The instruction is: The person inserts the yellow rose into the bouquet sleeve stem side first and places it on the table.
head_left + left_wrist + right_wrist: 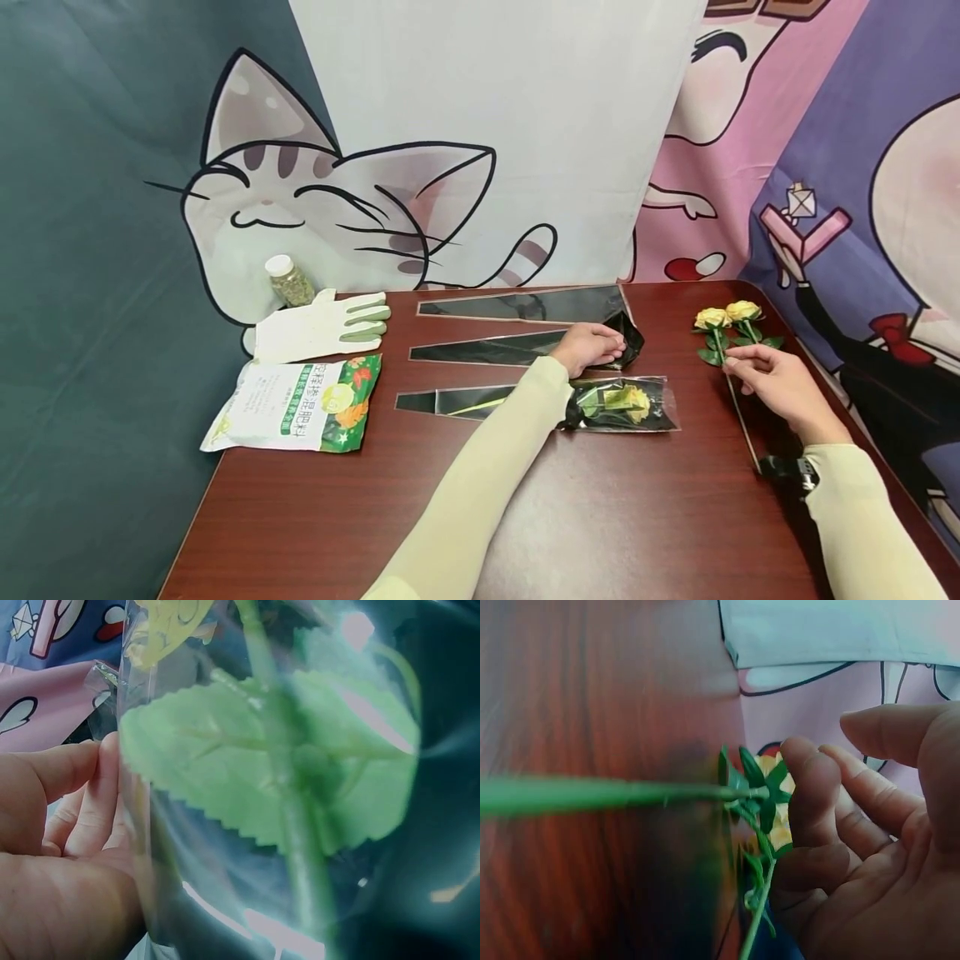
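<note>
My left hand point(588, 348) pinches the mouth of the middle flower sleeve point(495, 349), a long tapered wrapper, black and clear. In the left wrist view, thumb and fingertips meet at the film's edge. Below that arm lies a sleeve point(663, 406) holding a yellow rose point(637, 403); its leaf point(202, 750) fills the left wrist view. My right hand point(780, 387) is beside the stem point(742, 421) of one of two yellow roses point(712, 318). In the right wrist view, the thumb stands apart from the bent fingers, and the stem point(615, 793) passes outside them.
Another flat sleeve point(525, 305) lies at the back of the brown table point(600, 517). On the left are a white and green glove point(300, 332), a fertilizer bag point(300, 406) and a white-capped jar point(291, 283). Printed cloth hangs behind.
</note>
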{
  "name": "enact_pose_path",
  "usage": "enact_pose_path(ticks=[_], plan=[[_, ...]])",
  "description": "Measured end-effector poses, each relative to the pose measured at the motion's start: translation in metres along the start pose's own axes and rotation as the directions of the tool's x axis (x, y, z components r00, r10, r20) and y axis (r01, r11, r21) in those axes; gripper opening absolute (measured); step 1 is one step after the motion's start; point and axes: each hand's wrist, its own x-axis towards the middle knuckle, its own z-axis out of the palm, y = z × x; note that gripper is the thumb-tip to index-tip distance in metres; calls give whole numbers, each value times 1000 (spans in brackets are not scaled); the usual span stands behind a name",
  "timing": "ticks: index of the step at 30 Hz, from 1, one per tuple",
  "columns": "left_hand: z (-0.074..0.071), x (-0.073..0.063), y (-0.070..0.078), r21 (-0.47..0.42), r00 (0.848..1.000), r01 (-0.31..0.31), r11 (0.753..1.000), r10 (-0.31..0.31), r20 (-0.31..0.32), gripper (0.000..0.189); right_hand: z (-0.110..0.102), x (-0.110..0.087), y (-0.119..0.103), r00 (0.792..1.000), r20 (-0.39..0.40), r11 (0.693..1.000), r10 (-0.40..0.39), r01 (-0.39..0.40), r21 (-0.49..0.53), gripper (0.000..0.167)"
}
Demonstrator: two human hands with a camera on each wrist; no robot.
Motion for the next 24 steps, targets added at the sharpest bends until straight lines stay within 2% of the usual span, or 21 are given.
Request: enact_pose_path(ticks=[5, 12, 19, 24], plan=[[0, -1, 0, -7, 1000, -1, 1000, 1, 3, 14, -1, -7, 8, 1000, -3, 999, 18, -18, -42, 40], [-1, -2, 0, 3, 1000, 3, 1000, -3, 13, 14, 1, -14, 14, 994, 94, 994, 56, -47, -95, 46], [-1, -2, 1, -3, 1000, 4, 1000, -4, 31, 15, 3, -18, 11, 971, 192, 981, 142, -112, -156, 49], [-1, -1, 1, -4, 999, 11, 1000, -11, 34, 15, 3, -19, 9, 957, 209, 968, 201, -162, -190, 45]])
